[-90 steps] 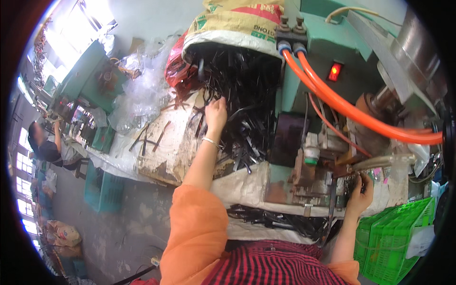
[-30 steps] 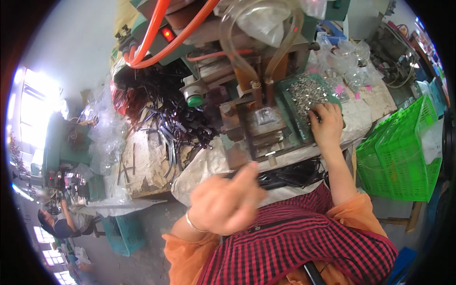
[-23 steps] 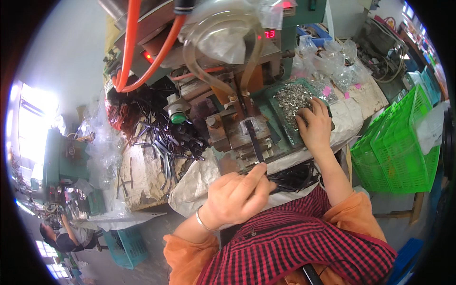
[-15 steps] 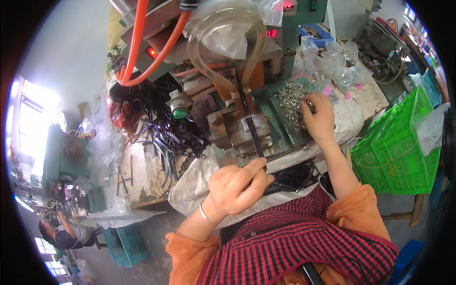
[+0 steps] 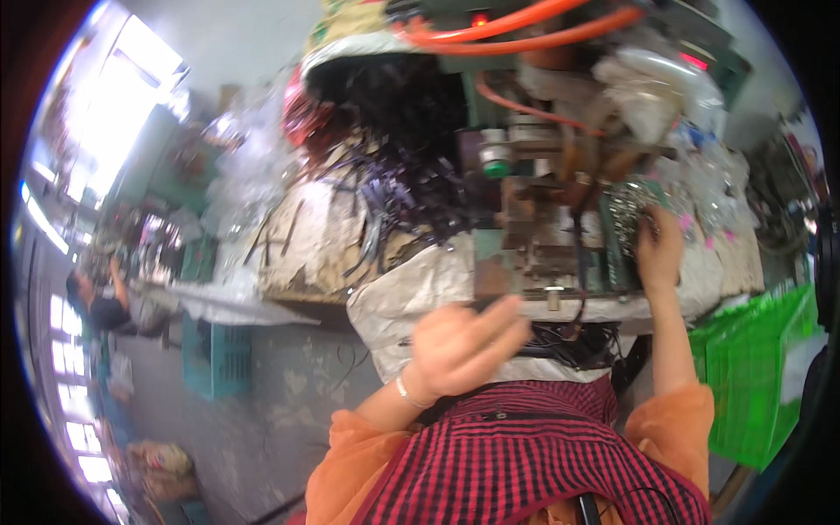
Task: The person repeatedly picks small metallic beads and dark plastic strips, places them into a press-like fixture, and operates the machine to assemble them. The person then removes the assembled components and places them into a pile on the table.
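Note:
My right hand [image 5: 662, 252] reaches into a heap of small shiny metal parts [image 5: 626, 210] on the right of the press. Its fingers are curled at the heap's edge; what they hold is too small to make out. Smeared by motion, my left hand [image 5: 462, 346] hovers in front of the bench edge, left of the press, with its fingers pointing right. Whether anything is in it I cannot tell. A dark narrow strip [image 5: 578, 271] hangs down at the front of the press [image 5: 534, 232], apart from my left hand.
Loose black strips [image 5: 411, 201] lie piled left of the press, near a green button [image 5: 496, 166]. Orange hoses [image 5: 534, 35] cross above. More black strips [image 5: 569, 346] lie below the bench edge. A green crate [image 5: 744, 376] stands at the right, a teal crate [image 5: 217, 357] at the left. Another person [image 5: 109, 302] sits far left.
The view has swung left, so the bench appears further right. My left hand has come away from the strip at the press. My right hand stays at the heap of metal parts.

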Demonstrator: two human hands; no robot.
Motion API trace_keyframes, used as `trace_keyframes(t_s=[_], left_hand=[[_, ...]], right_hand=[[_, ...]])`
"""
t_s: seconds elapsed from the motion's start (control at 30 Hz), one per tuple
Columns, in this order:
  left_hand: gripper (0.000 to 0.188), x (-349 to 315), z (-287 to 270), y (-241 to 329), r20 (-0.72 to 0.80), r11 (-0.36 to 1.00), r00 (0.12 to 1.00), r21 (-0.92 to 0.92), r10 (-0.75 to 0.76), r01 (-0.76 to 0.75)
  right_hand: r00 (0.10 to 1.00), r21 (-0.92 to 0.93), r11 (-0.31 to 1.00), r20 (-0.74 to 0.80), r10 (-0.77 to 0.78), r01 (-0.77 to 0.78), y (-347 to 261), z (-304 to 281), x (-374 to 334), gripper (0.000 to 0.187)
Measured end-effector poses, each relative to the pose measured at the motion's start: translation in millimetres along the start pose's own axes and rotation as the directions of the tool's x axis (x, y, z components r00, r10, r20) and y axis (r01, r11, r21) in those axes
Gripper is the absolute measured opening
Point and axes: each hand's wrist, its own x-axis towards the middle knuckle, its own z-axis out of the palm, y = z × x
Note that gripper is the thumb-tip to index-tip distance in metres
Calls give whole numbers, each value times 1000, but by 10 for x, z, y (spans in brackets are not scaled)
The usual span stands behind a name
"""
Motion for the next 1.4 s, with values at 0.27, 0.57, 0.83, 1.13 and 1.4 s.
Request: trace_keyframes(t_s=[0.27, 0.57, 0.83, 1.13, 1.4], left_hand=[[16, -970, -486, -1276, -220, 552, 711, 495, -667, 671], [13, -1386, 103, -1675, -194, 451, 608, 508, -770, 734], [27, -951, -395, -1287, -169, 291, 239, -457, -956, 841], [22, -364, 278, -1229, 51, 321, 423, -569, -905, 757], [24, 161, 296, -803, -90, 456, 541, -662, -836, 594]], right_hand=[[973, 422, 881, 22, 228, -216, -180, -69, -26, 17], [969, 215, 953, -82, 234, -212, -119, -225, -233, 17], [861, 444, 780, -37, 508, -441, -289, -728, -621, 18], [928, 768, 544, 176, 328, -337, -1351, 7, 247, 31], [917, 887, 326, 216, 335, -328, -1464, 36, 153, 34]])
